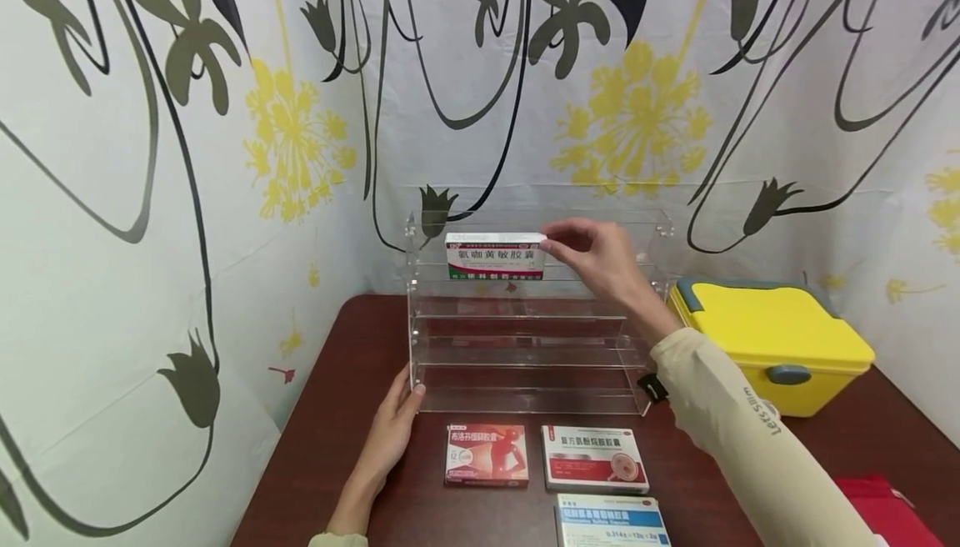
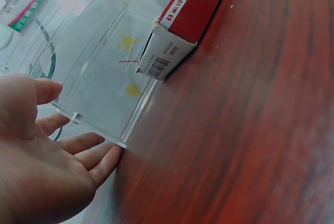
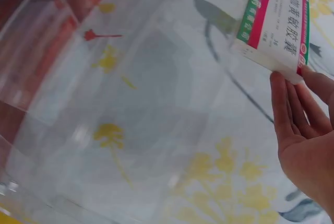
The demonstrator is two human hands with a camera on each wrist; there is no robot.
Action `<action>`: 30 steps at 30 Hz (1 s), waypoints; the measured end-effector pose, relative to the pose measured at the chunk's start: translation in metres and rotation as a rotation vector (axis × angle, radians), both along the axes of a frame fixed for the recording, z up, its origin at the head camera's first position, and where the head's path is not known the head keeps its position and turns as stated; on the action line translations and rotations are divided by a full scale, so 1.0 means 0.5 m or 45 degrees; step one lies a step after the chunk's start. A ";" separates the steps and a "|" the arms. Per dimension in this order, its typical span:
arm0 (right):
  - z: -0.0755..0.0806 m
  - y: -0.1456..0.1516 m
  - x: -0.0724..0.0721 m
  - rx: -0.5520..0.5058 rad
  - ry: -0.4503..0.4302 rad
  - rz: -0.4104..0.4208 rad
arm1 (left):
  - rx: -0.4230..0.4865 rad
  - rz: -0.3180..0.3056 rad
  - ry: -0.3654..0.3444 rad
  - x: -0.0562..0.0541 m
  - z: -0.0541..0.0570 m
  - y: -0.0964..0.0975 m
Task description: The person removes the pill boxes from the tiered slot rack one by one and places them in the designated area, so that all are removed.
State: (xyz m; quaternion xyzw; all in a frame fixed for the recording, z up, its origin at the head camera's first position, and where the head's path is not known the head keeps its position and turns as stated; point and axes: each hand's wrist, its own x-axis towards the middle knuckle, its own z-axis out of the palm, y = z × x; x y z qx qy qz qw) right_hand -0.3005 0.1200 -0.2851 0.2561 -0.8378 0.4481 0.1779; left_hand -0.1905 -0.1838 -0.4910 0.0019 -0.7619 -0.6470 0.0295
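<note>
In the head view my right hand point(image 1: 596, 255) pinches the right end of a white, red and green medicine box point(image 1: 495, 257) between thumb and fingers. That box is upright at the upper tier of a clear acrylic display rack point(image 1: 517, 401), its printed front facing me. The right wrist view shows the thumb and fingertips at one end of the medicine box point(image 3: 276, 20). At the rack's lower left corner is my left hand point(image 1: 390, 426), its fairly straight fingers touching the side panel. In the left wrist view the thumb of my left hand point(image 2: 47, 156) lies near the panel's edge.
Before the rack lie a red-and-pink medicine box point(image 1: 486, 455), a white-and-red one point(image 1: 594, 458) and a white-and-blue one point(image 1: 611, 522). A yellow lidded case point(image 1: 780, 338) stands right of the rack, with a red item point(image 1: 888, 514) nearer. Patterned cloth point(image 1: 480, 97) hangs behind.
</note>
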 end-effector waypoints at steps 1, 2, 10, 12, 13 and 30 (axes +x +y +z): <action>0.008 0.000 0.004 -0.027 0.026 0.016 | -0.002 0.006 0.000 -0.004 -0.011 -0.002; 0.015 0.001 0.009 -0.050 0.045 0.032 | -0.004 0.006 0.005 -0.006 -0.018 -0.003; 0.044 0.003 0.073 -0.019 0.128 0.081 | 0.014 -0.007 0.024 -0.001 -0.020 -0.004; 0.032 0.002 0.089 -0.011 0.127 0.102 | 0.017 -0.008 0.021 -0.001 -0.020 -0.004; 0.024 0.002 0.097 -0.006 0.124 0.111 | 0.013 -0.008 0.017 -0.001 -0.021 -0.004; -0.068 0.020 0.163 -0.058 -0.161 0.113 | 0.016 -0.006 -0.011 0.003 -0.001 0.001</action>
